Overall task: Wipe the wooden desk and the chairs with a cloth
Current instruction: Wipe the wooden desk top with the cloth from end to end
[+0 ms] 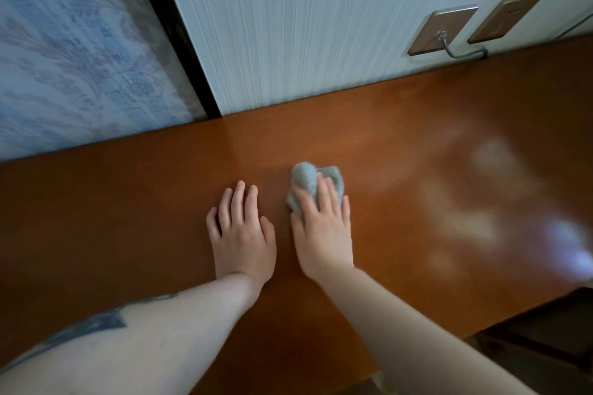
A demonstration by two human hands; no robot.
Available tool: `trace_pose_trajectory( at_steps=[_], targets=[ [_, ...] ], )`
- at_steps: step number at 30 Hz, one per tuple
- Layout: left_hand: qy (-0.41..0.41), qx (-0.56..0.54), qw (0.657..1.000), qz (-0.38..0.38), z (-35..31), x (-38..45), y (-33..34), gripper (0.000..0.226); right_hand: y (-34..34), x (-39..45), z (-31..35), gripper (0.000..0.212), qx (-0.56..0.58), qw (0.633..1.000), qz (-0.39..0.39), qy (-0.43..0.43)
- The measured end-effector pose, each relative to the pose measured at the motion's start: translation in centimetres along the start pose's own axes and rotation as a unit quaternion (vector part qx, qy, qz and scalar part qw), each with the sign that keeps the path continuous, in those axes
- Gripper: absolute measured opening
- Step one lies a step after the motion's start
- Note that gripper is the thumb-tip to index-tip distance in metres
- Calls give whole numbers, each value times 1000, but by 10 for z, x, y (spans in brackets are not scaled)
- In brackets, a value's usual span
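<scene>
Against the pale wall (pixel 288 26), our wooden table (pixel 128 218) carries a grey cloth (pixel 308 183). Our right hand (pixel 324 228) presses it with straight fingers; left of the cloth, our left hand (pixel 244 234) rests flat.

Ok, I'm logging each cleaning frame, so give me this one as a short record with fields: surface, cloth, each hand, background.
surface: wooden desk, glossy, with pale glare patches on its right part
cloth: grey cloth, bunched, lying on the desk
right hand: fingers straight, pressing the cloth down
left hand: flat on the desk, beside the cloth, not touching it
background: two wall plates, a cable from the nearer one
</scene>
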State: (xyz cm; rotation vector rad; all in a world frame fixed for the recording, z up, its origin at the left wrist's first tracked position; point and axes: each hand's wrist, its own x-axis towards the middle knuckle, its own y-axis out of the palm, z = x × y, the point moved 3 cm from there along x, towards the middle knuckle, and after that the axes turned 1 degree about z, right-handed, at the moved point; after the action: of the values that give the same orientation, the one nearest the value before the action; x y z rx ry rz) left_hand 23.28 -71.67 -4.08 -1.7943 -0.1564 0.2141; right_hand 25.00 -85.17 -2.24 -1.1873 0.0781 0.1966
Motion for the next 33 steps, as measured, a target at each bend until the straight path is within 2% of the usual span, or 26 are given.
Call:
trace_pose_trajectory(
  at_steps=[3,5,8,12,14,17,20,22,23,24,26,28,29,30,33],
  targets=[
    [1,3,1000,1,0,1,0,52,1,-50,-16,34,-62,983,50,-163],
    [-1,9,1000,10,1,1,-1,54,-8,-60,-51,25,-80,977,58,-190],
    [-2,12,1000,18,0,1,-1,56,-23,-27,-81,18,-83,988,23,-131],
    [2,9,1000,14,-1,1,-3,58,-22,31,-57,48,-113,992,7,-59],
    [4,7,1000,14,-2,1,-3,57,-15,29,-39,51,-125,991,18,-52],
    [3,3,1000,13,-1,1,-4,55,-7,-18,-32,51,-144,969,70,-190],
    [1,11,1000,24,-1,1,-4,56,-14,-45,-65,55,-201,912,115,-339],
    [1,12,1000,23,-1,1,-4,55,-22,-23,-85,58,-237,878,138,-393],
    [2,11,1000,23,-2,1,-4,55,-25,-4,-88,57,-238,881,134,-385],
    [2,9,1000,24,-2,2,-4,55,-27,16,-84,53,-218,906,114,-343],
    [-3,8,1000,23,-2,1,-4,55,-24,52,-64,48,-140,974,45,-170],
    [-2,3,1000,20,-3,1,-4,55,-13,60,-34,45,-70,997,-16,-27],
    [0,-1,1000,18,-3,1,-5,55,-6,52,-19,45,-54,998,-25,-18],
    [4,-3,1000,17,-3,1,-5,55,1,37,-9,45,-61,996,-13,-57],
    [7,5,1000,27,-1,2,-5,55,2,-17,-23,48,-133,955,73,-256]
  ],
)
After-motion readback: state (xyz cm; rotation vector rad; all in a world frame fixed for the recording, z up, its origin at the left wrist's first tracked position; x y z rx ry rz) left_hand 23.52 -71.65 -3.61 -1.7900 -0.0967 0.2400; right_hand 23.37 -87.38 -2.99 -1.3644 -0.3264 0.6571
